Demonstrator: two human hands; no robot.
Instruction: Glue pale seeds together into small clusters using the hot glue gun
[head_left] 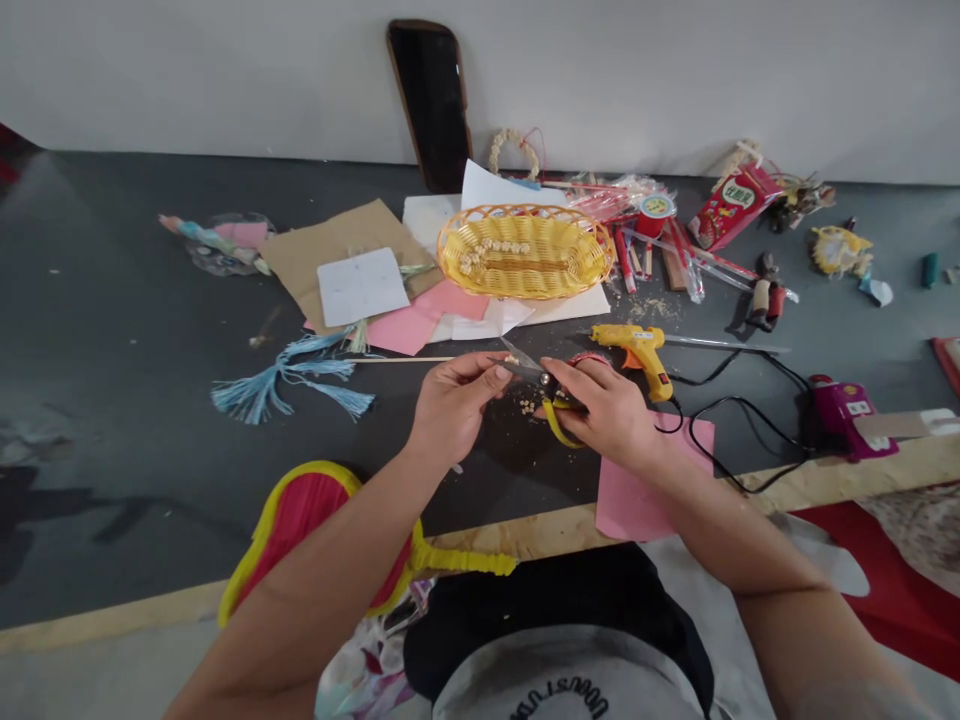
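Note:
My right hand (pixel 611 405) is closed around the yellow handles of a pair of scissors (pixel 559 420), whose blades point up and left. Between the blades and the fingertips of my left hand (pixel 454 405) is a small pale piece (pixel 512 360); its exact kind is too small to tell. My left hand pinches this piece, thumb against fingers. Below the blades, small pale cut bits (pixel 528 407) lie scattered on the dark table. Behind my hands stands a yellow woven basket (pixel 525 285) with a row of little pale pieces (pixel 495 250) inside.
A yellow glue gun (pixel 634 350) and its black cord lie at right, near a purple box (pixel 855 415). Blue tassels (pixel 285 380) and a thin stick are at left. A red and yellow fan (pixel 307 520) overlaps the front edge. A phone (pixel 431 100) leans against the wall.

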